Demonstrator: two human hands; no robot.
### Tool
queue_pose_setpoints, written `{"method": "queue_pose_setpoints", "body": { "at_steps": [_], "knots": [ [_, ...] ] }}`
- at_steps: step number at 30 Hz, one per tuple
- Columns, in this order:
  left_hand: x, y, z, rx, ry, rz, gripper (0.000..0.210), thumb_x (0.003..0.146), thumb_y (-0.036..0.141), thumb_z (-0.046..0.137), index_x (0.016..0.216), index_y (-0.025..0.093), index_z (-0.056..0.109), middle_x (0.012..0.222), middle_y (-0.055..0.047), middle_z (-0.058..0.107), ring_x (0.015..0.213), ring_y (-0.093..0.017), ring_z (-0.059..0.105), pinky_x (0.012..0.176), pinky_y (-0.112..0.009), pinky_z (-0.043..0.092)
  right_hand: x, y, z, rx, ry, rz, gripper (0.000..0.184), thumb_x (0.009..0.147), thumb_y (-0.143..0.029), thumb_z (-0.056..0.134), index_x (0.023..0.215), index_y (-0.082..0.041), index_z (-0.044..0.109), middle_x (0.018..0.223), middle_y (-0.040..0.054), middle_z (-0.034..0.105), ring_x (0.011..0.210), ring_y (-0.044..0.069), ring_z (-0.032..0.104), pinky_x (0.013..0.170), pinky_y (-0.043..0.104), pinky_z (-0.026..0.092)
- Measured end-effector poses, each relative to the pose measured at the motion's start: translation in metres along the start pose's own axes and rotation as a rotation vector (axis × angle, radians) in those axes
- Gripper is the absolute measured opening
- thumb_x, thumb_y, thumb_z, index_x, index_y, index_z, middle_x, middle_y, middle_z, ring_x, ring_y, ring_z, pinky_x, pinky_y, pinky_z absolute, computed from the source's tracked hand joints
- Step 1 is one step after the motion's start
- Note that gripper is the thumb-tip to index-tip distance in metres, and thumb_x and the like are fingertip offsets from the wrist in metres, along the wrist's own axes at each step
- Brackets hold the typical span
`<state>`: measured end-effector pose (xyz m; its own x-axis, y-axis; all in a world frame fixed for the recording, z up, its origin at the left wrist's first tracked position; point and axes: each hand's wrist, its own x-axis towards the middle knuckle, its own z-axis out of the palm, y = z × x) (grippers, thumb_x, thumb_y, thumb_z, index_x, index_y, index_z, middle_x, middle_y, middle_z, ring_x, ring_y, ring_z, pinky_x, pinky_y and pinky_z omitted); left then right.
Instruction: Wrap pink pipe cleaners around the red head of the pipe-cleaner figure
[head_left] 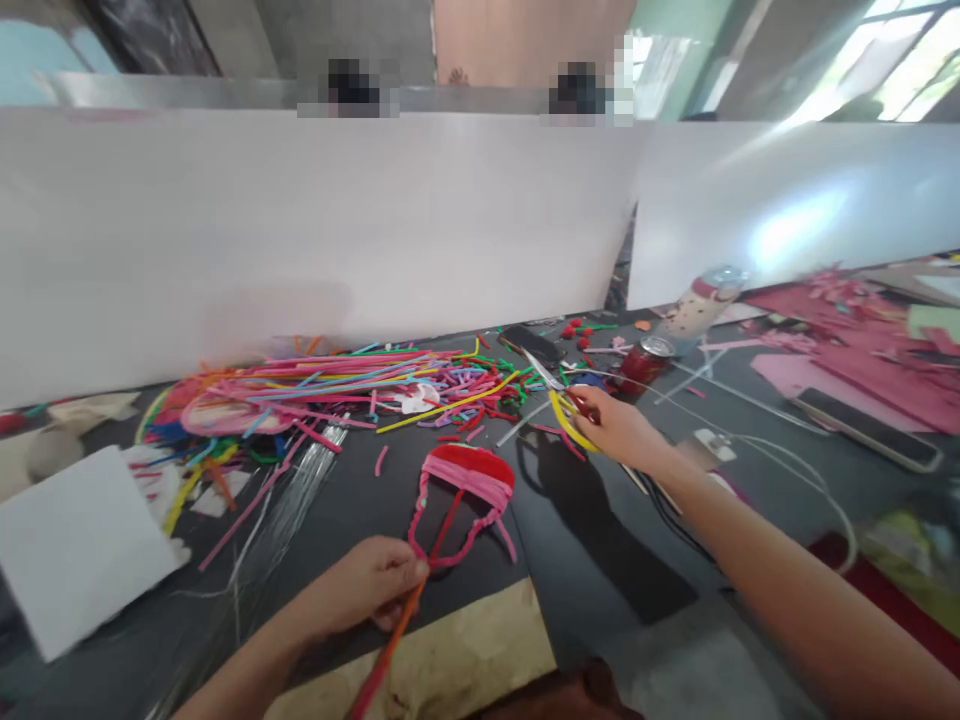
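1. The pink-and-red fuzzy piece (pixel 469 477) is just above the dark table (pixel 349 510), in front of the person. Its top is a red rounded patch, with a thick pink band below; a thin, wavy pink loop hangs under it.
2. The left hand (pixel 384 580) is closed in a pinch at the loop's lower end, gripping the red-orange stem (pixel 407 608).
3. The right hand (pixel 600 418) is curled around the yellow handle of the scissors (pixel 564 408), well apart from the piece.
4. Dark table surface shows at both sides of the piece. Beyond it, the stem pile (pixel 337 390) makes the far edge; nearer, the brown sheet (pixel 480 640) does.
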<state>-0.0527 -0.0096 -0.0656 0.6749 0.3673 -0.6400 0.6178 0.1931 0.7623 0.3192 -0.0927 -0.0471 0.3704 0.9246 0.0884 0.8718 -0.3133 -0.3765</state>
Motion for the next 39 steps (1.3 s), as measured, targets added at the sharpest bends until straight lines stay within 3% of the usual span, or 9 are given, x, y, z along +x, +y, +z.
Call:
{"method": "queue_pose_setpoints", "body": {
  "at_steps": [3,6,10,13,15,19,25,30,39],
  "knots": [
    [-0.005,0.025,-0.031,0.333,0.181,-0.013,0.044,0.075,0.059,0.055,0.058,0.018,0.053,0.051,0.002,0.059,0.046,-0.013,0.053,0.044,-0.021,0.038,0.015,-0.013,-0.006,0.003,-0.008,-0.032,0.043,0.083,-0.026,0.050,0.125,-0.020,0.050,0.107,0.0053,0.068,0.087,0.017,0.064,0.076,0.026,0.047],
    [0.002,0.068,-0.054,0.320,0.243,0.245,0.033,0.079,0.047,0.057,0.062,0.018,0.058,0.055,0.004,0.059,0.050,-0.010,0.050,0.050,-0.019,0.038,0.042,-0.023,-0.009,-0.031,-0.041,-0.087,0.042,0.084,-0.027,0.049,0.126,-0.019,0.051,0.107,0.0061,0.068,0.090,0.018,0.063,0.077,0.026,0.045],
    [0.053,0.133,-0.070,-0.315,0.348,0.442,0.010,0.078,0.021,0.062,0.086,0.015,0.065,0.084,-0.006,0.067,0.074,-0.014,0.062,0.071,-0.025,0.049,0.092,-0.035,0.002,-0.110,-0.109,-0.173,0.038,0.085,-0.027,0.049,0.121,-0.017,0.056,0.106,0.0094,0.068,0.092,0.021,0.063,0.075,0.027,0.044],
    [0.111,0.167,-0.090,-0.902,0.404,0.332,0.017,0.078,0.003,0.054,0.090,0.010,0.062,0.091,-0.014,0.066,0.084,-0.018,0.065,0.081,-0.030,0.050,0.130,-0.042,0.016,-0.183,-0.162,-0.224,0.036,0.085,-0.027,0.049,0.118,-0.015,0.059,0.105,0.0116,0.068,0.092,0.023,0.063,0.074,0.028,0.044],
    [0.149,0.179,-0.105,-1.007,0.449,0.290,0.019,0.081,0.003,0.048,0.095,0.007,0.060,0.094,-0.016,0.063,0.089,-0.018,0.064,0.080,-0.028,0.051,0.150,-0.044,0.023,-0.228,-0.191,-0.249,0.036,0.085,-0.027,0.049,0.117,-0.015,0.060,0.108,0.0121,0.068,0.095,0.023,0.063,0.076,0.028,0.044],
    [0.208,0.188,-0.125,-1.161,0.457,0.225,0.025,0.084,0.003,0.044,0.106,0.001,0.056,0.106,-0.021,0.058,0.099,-0.021,0.060,0.080,-0.028,0.051,0.177,-0.042,0.029,-0.296,-0.235,-0.266,0.034,0.087,-0.027,0.047,0.116,-0.015,0.061,0.110,0.0121,0.067,0.097,0.023,0.062,0.077,0.028,0.043],
    [0.260,0.189,-0.131,-1.346,0.499,0.256,0.030,0.088,0.029,0.052,0.115,0.015,0.053,0.119,-0.009,0.054,0.104,-0.020,0.056,0.085,-0.040,0.050,0.188,-0.030,0.032,-0.344,-0.267,-0.254,0.035,0.087,-0.028,0.047,0.119,-0.019,0.057,0.108,0.0088,0.067,0.096,0.022,0.062,0.076,0.027,0.043],
    [0.265,0.188,-0.129,-1.416,0.516,0.276,0.030,0.076,0.008,0.049,0.106,0.014,0.053,0.126,-0.014,0.047,0.122,-0.019,0.047,0.094,-0.027,0.046,0.187,-0.029,0.045,-0.357,-0.237,-0.261,0.034,0.088,-0.026,0.045,0.120,-0.017,0.056,0.108,0.0124,0.065,0.097,0.023,0.061,0.078,0.028,0.043],
    [0.241,0.186,-0.123,-1.417,0.469,0.271,0.043,0.070,0.007,0.049,0.113,0.009,0.048,0.122,-0.018,0.050,0.110,-0.024,0.056,0.080,-0.026,0.055,0.210,-0.063,0.085,-0.299,-0.115,-0.296,0.031,0.092,-0.028,0.040,0.115,-0.016,0.058,0.109,0.0135,0.066,0.100,0.024,0.059,0.087,0.032,0.040]
  ]
}}
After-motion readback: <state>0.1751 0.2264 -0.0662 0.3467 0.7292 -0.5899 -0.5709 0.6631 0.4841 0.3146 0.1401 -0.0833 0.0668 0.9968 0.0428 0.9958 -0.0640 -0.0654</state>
